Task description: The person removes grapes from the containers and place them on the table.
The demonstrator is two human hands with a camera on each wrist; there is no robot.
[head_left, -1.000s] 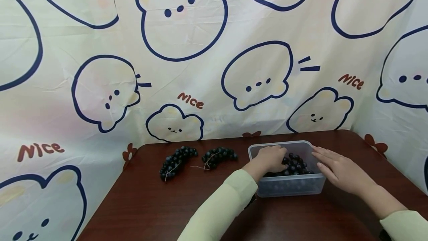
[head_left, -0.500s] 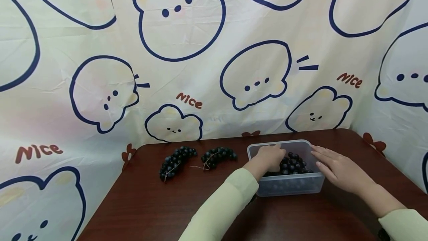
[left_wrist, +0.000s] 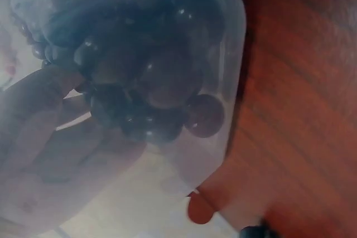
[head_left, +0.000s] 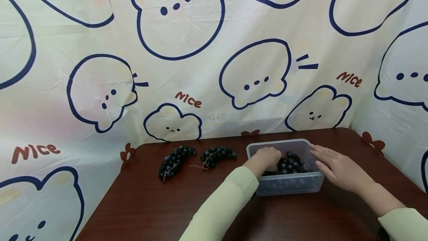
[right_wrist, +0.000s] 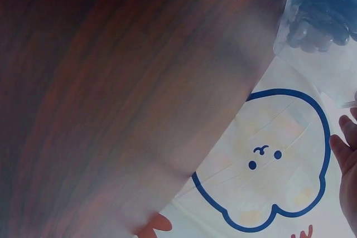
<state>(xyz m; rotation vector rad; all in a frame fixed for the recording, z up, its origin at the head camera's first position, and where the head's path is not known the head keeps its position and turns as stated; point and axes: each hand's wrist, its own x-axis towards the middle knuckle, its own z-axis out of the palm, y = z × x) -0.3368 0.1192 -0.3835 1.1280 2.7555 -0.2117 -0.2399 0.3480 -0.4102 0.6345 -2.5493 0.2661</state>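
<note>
A translucent plastic container [head_left: 289,186] with dark grapes [head_left: 291,163] inside stands on the right half of the table. My left hand [head_left: 267,158] reaches over its left side, fingers curled down at the grapes; the fingertips are hidden in the head view. Through the hazy container wall, the left wrist view shows the left hand [left_wrist: 61,154] gripping at grapes [left_wrist: 150,82]. My right hand [head_left: 341,168] has fairly straight fingers touching the container's right rim and holds nothing. Only part of the right hand [right_wrist: 347,165] shows at the right wrist view's edge.
Two bunches of dark grapes, a left bunch [head_left: 175,162] and a right bunch [head_left: 217,156] with a bare stem, lie left of the container. The brown wooden table [head_left: 160,211] ends at a bear-printed curtain [head_left: 207,73] behind.
My left hand has sunk a little deeper into the container, its fingers more curled. The grapes beside it have shifted slightly. My right hand stays at the rim.
</note>
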